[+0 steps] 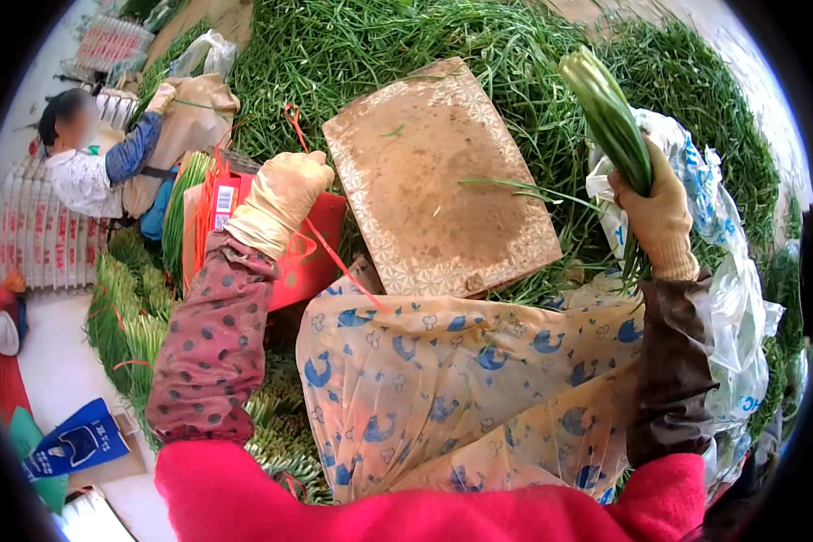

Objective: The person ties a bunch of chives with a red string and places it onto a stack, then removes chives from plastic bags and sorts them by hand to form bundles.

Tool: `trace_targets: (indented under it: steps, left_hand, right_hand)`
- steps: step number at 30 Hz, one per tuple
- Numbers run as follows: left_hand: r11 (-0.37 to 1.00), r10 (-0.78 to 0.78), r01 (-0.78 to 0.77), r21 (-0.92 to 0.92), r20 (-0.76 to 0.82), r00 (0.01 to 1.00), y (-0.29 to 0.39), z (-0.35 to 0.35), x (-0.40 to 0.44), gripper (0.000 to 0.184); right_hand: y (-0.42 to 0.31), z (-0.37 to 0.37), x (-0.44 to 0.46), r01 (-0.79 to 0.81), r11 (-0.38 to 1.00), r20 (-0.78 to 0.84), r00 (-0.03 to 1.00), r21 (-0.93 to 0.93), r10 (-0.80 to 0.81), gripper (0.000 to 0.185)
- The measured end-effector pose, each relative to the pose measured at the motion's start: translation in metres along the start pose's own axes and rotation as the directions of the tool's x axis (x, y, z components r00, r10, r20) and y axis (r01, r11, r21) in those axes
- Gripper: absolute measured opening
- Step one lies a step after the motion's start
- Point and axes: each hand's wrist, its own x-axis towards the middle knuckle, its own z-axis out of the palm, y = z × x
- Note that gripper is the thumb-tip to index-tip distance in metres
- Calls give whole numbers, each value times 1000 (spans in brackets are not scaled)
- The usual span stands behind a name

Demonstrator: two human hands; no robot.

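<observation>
My left hand (285, 190), in a cream glove, is closed on a thin red tie (332, 257). One end of the tie sticks up beyond the knuckles, and the other trails down toward the apron. My right hand (657, 210), gloved in a knit fabric, grips an upright bunch of Chinese chives (605, 113), pale stalk ends up and green leaves hanging below the fist. Between both hands lies a worn, soil-stained board (438, 176) with a patterned border. A few loose leaves rest on its right part. Beneath my left hand is a red box (309, 266), partly hidden.
Heaped loose green leaves (379, 54) surround the board. A whale-print apron (425, 379) covers my lap. Clear plastic bags (736, 298) lie at right. Tied bunches (131, 307) are stacked at left, near another person (108, 154) sitting by white crates (50, 230).
</observation>
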Motion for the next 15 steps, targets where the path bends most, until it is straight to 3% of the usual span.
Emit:
trace_targets:
  steps: [1,3,4,5,7,8,9,10,11,12,14,15]
  left_hand:
    - [1000,12,-12,7,13,1000,-5,11,7,7]
    - [992,74,-69,-109,41,996,-13,32,23,5]
    - [988,85,-85,-132,-4,996,-3,36,39,5]
    - [980,44,-40,-193,20,999,2,52,50,11]
    - [957,-82,133,-258,199,976,25,84,82,12]
    - [932,-101,163,-323,200,975,32,108,92,17]
    - [839,-111,235,-490,269,957,38,129,96,22]
    - [546,-327,513,-662,396,858,54,126,107,25]
    - [145,-452,682,-717,565,690,69,120,111,28]
    - [146,-450,681,-718,565,692,73,126,105,28]
    - [660,-438,490,-570,239,867,80,135,90,36]
    - [663,-430,486,-569,242,870,83,132,82,36]
  right_hand:
    - [17,13,-2,46,998,-16,999,51,-45,56]
    - [16,24,-7,-14,1000,74,997,0,14,57]
    - [1,23,-4,-115,988,185,974,-106,133,59]
    - [10,35,-4,-118,993,235,965,-7,116,59]
    - [-2,37,3,-96,995,315,944,-30,101,60]
    - [2,42,4,12,1000,280,960,-18,-6,59]
    - [0,41,8,14,1000,276,961,-25,-6,59]
    - [-7,38,13,36,996,310,951,-78,-10,59]
    - [-15,35,18,58,990,343,939,-129,-11,59]
    - [-26,31,21,85,983,331,943,-165,-26,53]
    - [-47,26,35,97,969,380,925,-227,-3,49]
    - [-54,28,41,116,950,429,903,-289,21,45]
